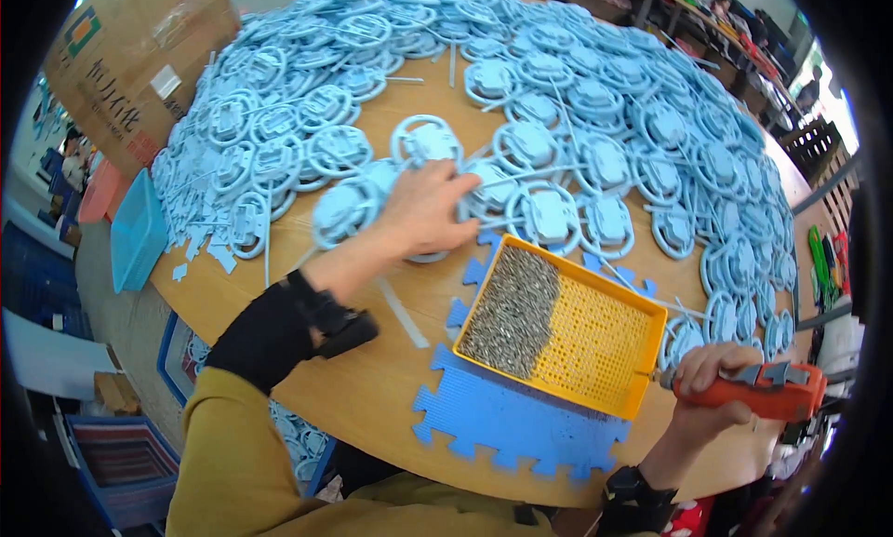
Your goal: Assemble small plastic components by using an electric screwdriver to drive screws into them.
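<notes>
My left hand [423, 207] reaches across the table with thumb and fingers spread, its fingertips over a light-blue round plastic part [426, 139]. Whether they grip it is hidden by the hand. Another blue ring-shaped part [344, 211] lies just left of that hand. In my right hand [709, 388] is a red-and-grey power screwdriver [777, 391], its bit pointing left at the corner of a yellow tray [564, 393]. Small metal screws [512, 314] heap up in the tray's left half; bare dimpled yellow floor shows in the right half.
Beneath the tray lies a blue interlocking foam mat [521, 425]. Large piles of blue parts [595, 100] cover the table's far side and right. A cardboard box [139, 62] and a turquoise basket [139, 230] stand at left. A pale strip [402, 314] lies near my left forearm.
</notes>
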Available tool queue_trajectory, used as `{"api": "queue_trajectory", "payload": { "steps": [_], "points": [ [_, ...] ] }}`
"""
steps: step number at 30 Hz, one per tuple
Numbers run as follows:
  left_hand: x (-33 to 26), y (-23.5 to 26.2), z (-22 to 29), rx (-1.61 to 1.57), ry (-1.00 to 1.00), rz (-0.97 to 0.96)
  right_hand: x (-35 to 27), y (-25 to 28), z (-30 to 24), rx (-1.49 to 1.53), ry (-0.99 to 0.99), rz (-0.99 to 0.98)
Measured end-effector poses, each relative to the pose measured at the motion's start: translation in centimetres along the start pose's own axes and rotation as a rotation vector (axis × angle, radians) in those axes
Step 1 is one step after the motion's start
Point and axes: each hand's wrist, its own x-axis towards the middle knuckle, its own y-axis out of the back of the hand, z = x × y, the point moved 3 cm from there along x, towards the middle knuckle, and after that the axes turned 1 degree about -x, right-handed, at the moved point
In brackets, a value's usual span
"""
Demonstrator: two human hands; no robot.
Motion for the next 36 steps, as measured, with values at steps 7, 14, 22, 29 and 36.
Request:
{"api": "queue_trajectory", "payload": {
  "steps": [7, 14, 22, 29, 36],
  "points": [
    [-4.9, 1.2, 1.4, 0.026, -0.193, 0.062, -0.6, 1.3, -1.6, -0.043, 0.021, 0.055],
    [6.1, -3.7, 8.2, 0.182, -0.023, -0.174, -0.9, -0.1, 0.4, -0.052, -0.034, 0.062],
    [9.1, -3.8, 5.5, -0.078, -0.127, -0.140, -1.0, 0.7, 2.6, 0.095, -0.039, -0.002],
    [-0.5, 6.3, 5.2, -0.318, 0.052, -0.013, -1.0, 0.8, 3.6, 0.173, 0.008, -0.004],
    [-15.5, 6.1, 5.9, -0.412, 0.152, 0.046, -1.0, 0.6, 4.4, 0.179, -0.017, -0.003]
  ]
}}
